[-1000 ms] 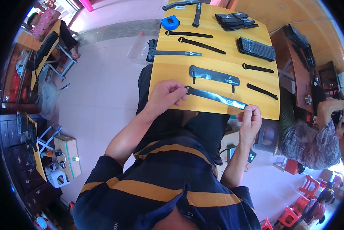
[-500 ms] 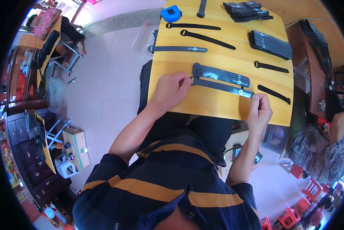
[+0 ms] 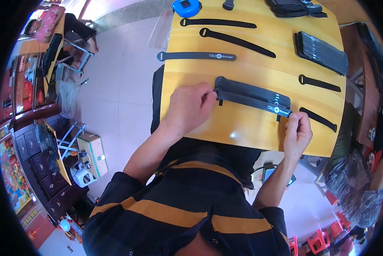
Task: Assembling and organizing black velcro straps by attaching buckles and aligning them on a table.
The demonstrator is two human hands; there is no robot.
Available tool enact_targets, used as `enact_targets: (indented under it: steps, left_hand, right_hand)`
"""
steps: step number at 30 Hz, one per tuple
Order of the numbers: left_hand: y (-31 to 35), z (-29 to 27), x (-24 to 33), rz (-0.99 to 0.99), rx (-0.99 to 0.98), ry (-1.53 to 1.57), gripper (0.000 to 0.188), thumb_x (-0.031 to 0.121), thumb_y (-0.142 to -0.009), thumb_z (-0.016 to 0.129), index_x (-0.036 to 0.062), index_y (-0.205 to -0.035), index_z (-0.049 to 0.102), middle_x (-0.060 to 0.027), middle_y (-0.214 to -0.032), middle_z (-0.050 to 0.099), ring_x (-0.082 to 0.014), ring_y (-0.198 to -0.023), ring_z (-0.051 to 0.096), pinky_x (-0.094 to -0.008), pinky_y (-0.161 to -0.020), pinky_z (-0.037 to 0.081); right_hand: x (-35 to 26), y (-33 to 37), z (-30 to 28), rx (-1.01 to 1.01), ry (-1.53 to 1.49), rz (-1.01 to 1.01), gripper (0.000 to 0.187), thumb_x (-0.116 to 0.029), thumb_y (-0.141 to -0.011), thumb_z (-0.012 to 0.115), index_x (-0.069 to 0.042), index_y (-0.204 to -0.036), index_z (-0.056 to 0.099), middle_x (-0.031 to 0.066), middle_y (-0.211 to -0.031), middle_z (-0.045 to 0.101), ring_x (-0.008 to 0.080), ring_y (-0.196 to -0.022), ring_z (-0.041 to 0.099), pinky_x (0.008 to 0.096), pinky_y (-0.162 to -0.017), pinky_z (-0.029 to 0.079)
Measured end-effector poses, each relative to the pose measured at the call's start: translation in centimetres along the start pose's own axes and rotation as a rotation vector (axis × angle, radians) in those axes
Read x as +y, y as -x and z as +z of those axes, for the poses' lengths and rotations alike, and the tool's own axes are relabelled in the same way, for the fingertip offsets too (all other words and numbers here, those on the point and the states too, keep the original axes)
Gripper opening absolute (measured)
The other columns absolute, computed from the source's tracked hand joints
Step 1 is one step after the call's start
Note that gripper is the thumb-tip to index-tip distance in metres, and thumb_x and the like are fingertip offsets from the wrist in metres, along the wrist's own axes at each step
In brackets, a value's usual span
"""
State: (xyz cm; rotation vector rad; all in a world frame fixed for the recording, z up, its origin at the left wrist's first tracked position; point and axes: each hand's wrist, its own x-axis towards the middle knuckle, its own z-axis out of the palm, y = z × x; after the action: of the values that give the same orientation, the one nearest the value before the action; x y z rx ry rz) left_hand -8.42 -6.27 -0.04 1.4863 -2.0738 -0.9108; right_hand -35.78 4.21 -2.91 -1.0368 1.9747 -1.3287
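Note:
A black hook-and-loop strap [image 3: 253, 103] is stretched between my two hands, its printed face up. My left hand [image 3: 190, 106] is closed in a pinch on its loop end, while my right hand [image 3: 297, 134] pinches the plain end. Right behind it, along its far edge, lies a stack of like straps [image 3: 253, 90], partly covered by the held one. Short dark strap ends [image 3: 278, 117] stick out below the held strap. Whether the held strap touches the stack, I cannot tell.
Single straps lie on the yellow table [image 3: 191, 128]: a grey one [image 3: 195, 56] at left, black ones [image 3: 238, 42] behind, others [image 3: 319, 82] at right. Farther off are a strap bundle [image 3: 321, 52], a dark pile [image 3: 294, 7] and a blue tape measure [image 3: 187, 7]. A person sits at right.
The held strap now lies closer against the stack, covering more of its near edge. Both hands still pinch its ends. The whole view has shifted a little.

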Motion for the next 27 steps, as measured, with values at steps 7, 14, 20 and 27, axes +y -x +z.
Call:
enact_targets:
  steps: [7, 14, 20, 27]
  left_hand:
    - [-0.53, 0.40, -0.31, -0.016, -0.021, -0.002, 0.015, 0.013, -0.090, 0.066, 0.0022, -0.079, 0.064, -0.0153, -0.060, 0.058, -0.0281, -0.051, 0.058, -0.0362, -0.050, 0.043]
    - [-0.74, 0.65, -0.50, -0.035, -0.046, -0.024, 0.015, 0.013, -0.089, 0.068, 0.0026, -0.078, 0.064, -0.0148, -0.060, 0.058, -0.0279, -0.050, 0.058, -0.0358, -0.049, 0.043]
    - [-0.80, 0.78, -0.36, -0.058, -0.048, -0.014, 0.015, 0.012, -0.089, 0.068, 0.0033, -0.078, 0.064, -0.0142, -0.058, 0.057, -0.0257, -0.047, 0.056, -0.0353, -0.048, 0.042]
    - [-0.88, 0.88, -0.56, -0.037, -0.033, -0.016, 0.016, 0.013, -0.089, 0.068, 0.0033, -0.077, 0.064, -0.0136, -0.056, 0.056, -0.0247, -0.045, 0.054, -0.0346, -0.047, 0.041]
  right_hand:
    - [0.30, -0.28, -0.20, -0.025, -0.063, 0.045, 0.017, -0.011, -0.102, 0.058, -0.003, -0.087, 0.059, -0.0066, -0.071, 0.049, 0.0017, -0.065, 0.041, 0.0188, -0.057, 0.033]
    - [0.50, -0.30, -0.16, -0.015, -0.049, 0.050, 0.016, -0.010, -0.101, 0.059, -0.003, -0.087, 0.059, -0.0065, -0.071, 0.049, 0.0016, -0.065, 0.041, 0.0188, -0.057, 0.034]
    - [0.73, -0.31, -0.24, -0.020, -0.043, 0.052, 0.016, -0.010, -0.102, 0.059, -0.003, -0.088, 0.059, -0.0067, -0.071, 0.049, 0.0015, -0.065, 0.041, 0.0186, -0.057, 0.033]
    - [0.69, -0.38, -0.12, -0.014, -0.034, 0.058, 0.018, -0.011, -0.102, 0.061, -0.004, -0.085, 0.058, -0.0078, -0.071, 0.048, 0.0008, -0.065, 0.038, 0.0184, -0.056, 0.031]
